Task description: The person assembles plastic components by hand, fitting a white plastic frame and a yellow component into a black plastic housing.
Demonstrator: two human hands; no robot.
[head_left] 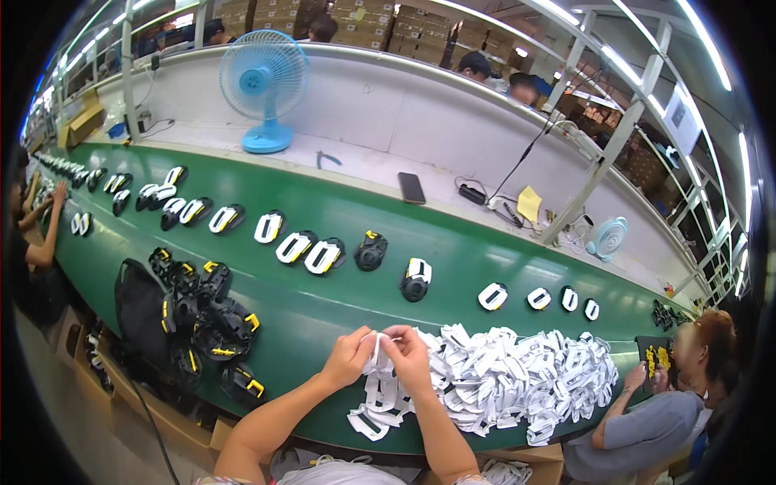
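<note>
My left hand (349, 356) and my right hand (408, 358) meet above the near edge of the green work surface. Between their pinched fingers is a small white plastic frame (375, 352), partly covered by the fingers. Right beside and below them spreads a large heap of white plastic frames (525, 373), each with a long slot. Off to the left of my hands lies a pile of black plastic housings (212, 323) with yellow tabs. Beyond my hands, a black housing with a white frame on it (415, 279) stands on the green belt.
A line of black-and-white assemblies (269, 227) runs along the green belt (356, 194). On the back ledge are a blue fan (265, 89), pliers (328, 159), a black phone (411, 187) and a small fan (608, 238). Co-workers sit at the right (647, 428) and far left.
</note>
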